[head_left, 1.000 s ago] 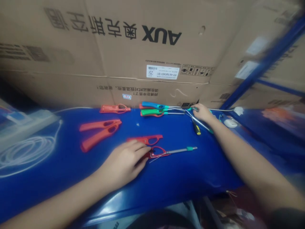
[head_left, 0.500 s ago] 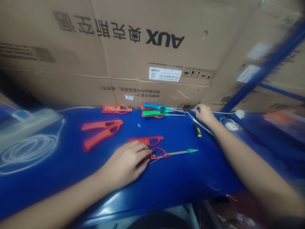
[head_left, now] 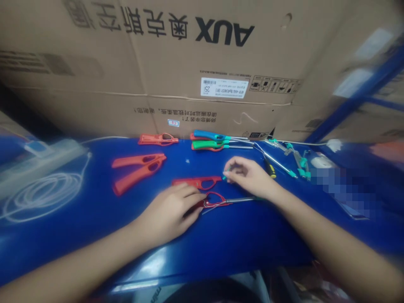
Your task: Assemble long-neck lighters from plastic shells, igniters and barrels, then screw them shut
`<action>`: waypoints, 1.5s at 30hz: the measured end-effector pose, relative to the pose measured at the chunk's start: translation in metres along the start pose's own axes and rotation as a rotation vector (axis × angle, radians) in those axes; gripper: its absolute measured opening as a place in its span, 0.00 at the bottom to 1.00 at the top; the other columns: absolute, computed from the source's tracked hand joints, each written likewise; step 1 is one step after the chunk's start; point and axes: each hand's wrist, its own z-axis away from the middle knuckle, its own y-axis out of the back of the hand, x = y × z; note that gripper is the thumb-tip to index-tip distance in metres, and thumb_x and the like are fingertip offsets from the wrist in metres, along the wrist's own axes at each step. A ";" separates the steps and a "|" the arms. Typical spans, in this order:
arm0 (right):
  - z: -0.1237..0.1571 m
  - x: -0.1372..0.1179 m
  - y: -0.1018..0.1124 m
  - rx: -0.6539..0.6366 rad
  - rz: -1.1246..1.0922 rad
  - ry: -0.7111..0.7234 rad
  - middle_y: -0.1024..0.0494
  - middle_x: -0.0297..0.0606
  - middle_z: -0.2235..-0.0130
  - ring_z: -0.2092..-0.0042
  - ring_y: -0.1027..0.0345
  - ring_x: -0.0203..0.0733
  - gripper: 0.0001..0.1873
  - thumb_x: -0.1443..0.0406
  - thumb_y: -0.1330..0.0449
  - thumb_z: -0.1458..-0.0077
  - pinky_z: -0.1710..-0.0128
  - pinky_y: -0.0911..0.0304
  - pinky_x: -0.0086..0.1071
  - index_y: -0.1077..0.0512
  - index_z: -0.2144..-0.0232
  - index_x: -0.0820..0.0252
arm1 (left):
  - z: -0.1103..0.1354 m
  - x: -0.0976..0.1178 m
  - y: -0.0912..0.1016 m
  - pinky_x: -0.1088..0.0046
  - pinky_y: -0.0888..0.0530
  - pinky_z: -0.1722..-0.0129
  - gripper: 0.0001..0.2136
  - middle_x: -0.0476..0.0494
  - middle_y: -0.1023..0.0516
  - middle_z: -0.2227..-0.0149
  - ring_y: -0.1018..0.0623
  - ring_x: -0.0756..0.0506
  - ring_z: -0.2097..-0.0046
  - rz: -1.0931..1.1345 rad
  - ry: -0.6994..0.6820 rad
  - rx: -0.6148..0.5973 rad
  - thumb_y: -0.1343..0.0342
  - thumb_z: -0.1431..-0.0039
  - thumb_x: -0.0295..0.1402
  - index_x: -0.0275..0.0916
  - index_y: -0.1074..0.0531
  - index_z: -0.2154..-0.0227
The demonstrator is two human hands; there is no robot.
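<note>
My left hand is closed around the handle end of an opened red lighter shell, its fingers hiding most of that part. A metal tube runs rightward out of this shell, and a thin rod lies slantwise by my fingertips. Above it, between thumb and fingers, my right hand pinches a small green part whose shape is mostly hidden. Just left of that pinch lies a red shell half, flat on the blue tabletop.
Lighters with blue and green handles lie at the back. Left of them are orange-red shells. A yellow-black screwdriver, green-tipped parts and a coiled white cable lie around. A cardboard box stands behind.
My right hand has come leftward and nearer from the parts at the back right, carrying the small green part. My left hand keeps its hold on the red shell.
</note>
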 end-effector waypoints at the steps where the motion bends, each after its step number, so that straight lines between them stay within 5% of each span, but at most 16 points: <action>1: 0.000 0.003 0.002 0.032 0.111 0.046 0.27 0.31 0.73 0.72 0.29 0.36 0.09 0.60 0.38 0.42 0.68 0.32 0.32 0.31 0.64 0.59 | 0.000 0.000 0.000 0.63 0.24 0.52 0.14 0.42 0.20 0.52 0.22 0.41 0.51 -0.001 0.002 0.000 0.50 0.32 0.31 0.42 0.25 0.48; 6: 0.003 0.010 0.014 0.043 0.597 0.342 0.26 0.37 0.64 0.68 0.32 0.35 0.03 0.66 0.41 0.39 0.67 0.35 0.30 0.29 0.66 0.58 | 0.001 -0.001 -0.001 0.62 0.24 0.51 0.14 0.42 0.20 0.51 0.22 0.41 0.50 0.009 0.009 -0.012 0.50 0.31 0.32 0.43 0.25 0.47; 12: 0.013 0.000 0.020 -0.246 0.844 0.326 0.29 0.37 0.61 0.64 0.34 0.38 0.02 0.67 0.44 0.36 0.63 0.38 0.32 0.33 0.64 0.57 | 0.001 -0.003 -0.002 0.62 0.25 0.51 0.13 0.44 0.21 0.51 0.23 0.42 0.50 0.019 0.014 -0.030 0.50 0.30 0.33 0.44 0.25 0.48; 21: 0.018 -0.001 0.017 -0.242 0.844 0.335 0.27 0.38 0.54 0.60 0.32 0.40 0.12 0.71 0.45 0.38 0.64 0.40 0.31 0.34 0.53 0.55 | 0.000 -0.006 -0.004 0.62 0.25 0.50 0.13 0.44 0.21 0.51 0.24 0.43 0.50 0.075 0.046 -0.042 0.47 0.31 0.33 0.42 0.26 0.47; 27: 0.016 -0.004 0.022 -0.279 0.872 0.292 0.27 0.34 0.63 0.66 0.35 0.38 0.04 0.67 0.42 0.38 0.67 0.43 0.30 0.35 0.64 0.56 | 0.000 -0.004 -0.002 0.63 0.25 0.52 0.11 0.44 0.21 0.53 0.23 0.43 0.51 0.097 0.059 -0.035 0.45 0.33 0.32 0.42 0.24 0.50; 36: 0.017 -0.011 0.027 -0.274 0.894 0.194 0.22 0.31 0.65 0.66 0.30 0.38 0.04 0.66 0.40 0.39 0.69 0.45 0.29 0.32 0.61 0.55 | 0.002 -0.001 -0.003 0.62 0.24 0.53 0.10 0.44 0.21 0.54 0.23 0.42 0.53 0.096 0.108 -0.043 0.45 0.33 0.33 0.43 0.25 0.51; 45: 0.015 -0.004 0.024 -0.246 0.860 0.279 0.19 0.37 0.61 0.61 0.26 0.42 0.05 0.65 0.44 0.35 0.63 0.39 0.32 0.28 0.59 0.55 | 0.002 -0.001 -0.001 0.62 0.24 0.52 0.10 0.43 0.21 0.54 0.23 0.42 0.53 0.088 0.116 -0.053 0.45 0.33 0.34 0.42 0.24 0.52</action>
